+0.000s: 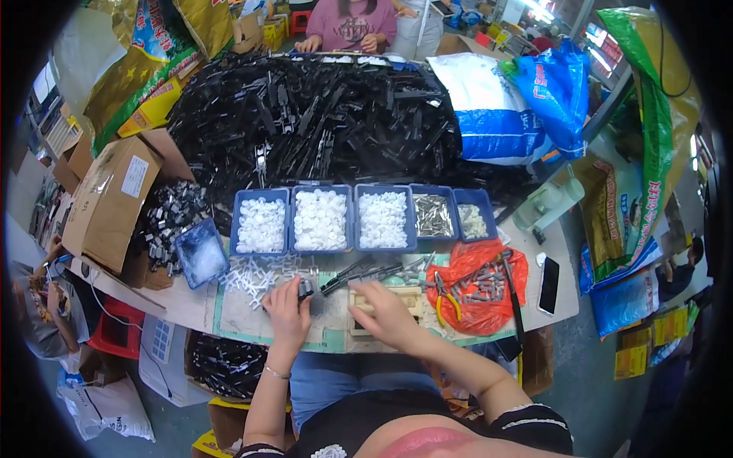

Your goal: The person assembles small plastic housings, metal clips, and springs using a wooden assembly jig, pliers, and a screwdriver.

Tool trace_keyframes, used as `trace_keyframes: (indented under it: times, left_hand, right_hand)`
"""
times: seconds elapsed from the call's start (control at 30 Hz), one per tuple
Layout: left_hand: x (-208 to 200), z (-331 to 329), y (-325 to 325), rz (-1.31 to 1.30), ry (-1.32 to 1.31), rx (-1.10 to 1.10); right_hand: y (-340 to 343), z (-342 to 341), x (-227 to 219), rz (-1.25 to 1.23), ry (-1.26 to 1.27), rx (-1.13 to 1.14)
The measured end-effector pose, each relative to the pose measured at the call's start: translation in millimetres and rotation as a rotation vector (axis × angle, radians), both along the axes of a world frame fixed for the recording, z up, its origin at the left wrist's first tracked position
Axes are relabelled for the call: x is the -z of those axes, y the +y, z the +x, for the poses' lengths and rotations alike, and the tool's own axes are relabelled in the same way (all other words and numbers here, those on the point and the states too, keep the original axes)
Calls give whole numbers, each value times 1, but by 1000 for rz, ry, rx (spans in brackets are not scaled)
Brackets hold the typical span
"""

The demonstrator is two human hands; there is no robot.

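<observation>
My left hand (287, 311) pinches a small black-and-grey block-shaped part (305, 288) just above the front of the table. My right hand (384, 313) reaches over a cream-coloured fixture block (412, 299), its fingers apart and nothing visible in them; part of the block is hidden under it. Beyond both hands lies a long black part (363, 275). White branched plastic pieces (256, 278) are scattered past my left hand. To the right, yellow-handled pliers (447, 304) rest by a red plastic bag (473, 263) holding small grey pieces.
Blue bins (261, 221) with white parts and metal pins stand in a row. Behind them rises a heap of black parts (313, 114). Left are a carton (114, 202) and tilted blue bin (201, 253); right, a bottle (548, 200) and phone (548, 285). Another person (351, 27) sits opposite.
</observation>
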State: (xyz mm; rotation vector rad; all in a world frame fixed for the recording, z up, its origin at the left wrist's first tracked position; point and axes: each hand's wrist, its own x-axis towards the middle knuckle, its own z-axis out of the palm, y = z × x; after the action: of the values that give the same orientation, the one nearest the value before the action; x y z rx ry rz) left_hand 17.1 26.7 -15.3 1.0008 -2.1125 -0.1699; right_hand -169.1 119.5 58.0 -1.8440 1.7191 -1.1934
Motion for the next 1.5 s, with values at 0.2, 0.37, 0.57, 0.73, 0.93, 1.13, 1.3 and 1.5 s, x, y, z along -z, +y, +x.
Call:
trace_keyframes:
  times: [0.2,0.37,0.57,0.73,0.93,1.13,1.3,1.5]
  left_hand:
    - [-2,-1,10,-100,-22,115]
    - [2,-1,19,42,141,95]
    - [1,-8,12,142,242,44]
    - [-5,-13,-1,120,125,57]
    - [-20,-18,5,81,20,33]
    - [-54,-32,54,207,225,515]
    - [-37,-28,76,398,330,577]
    - [-16,-30,52,198,127,518]
  right_hand:
    - [-58,26,25,165,-200,-279]
    - [-65,26,32,258,-303,-259]
    - [-59,11,35,223,-364,-77]
    - [-23,-26,13,367,-848,-76]
    - [15,-34,10,343,-862,15]
    - [35,-28,12,600,-1073,-18]
    - [59,-14,8,724,-984,73]
    - [71,-36,16,275,226,139]
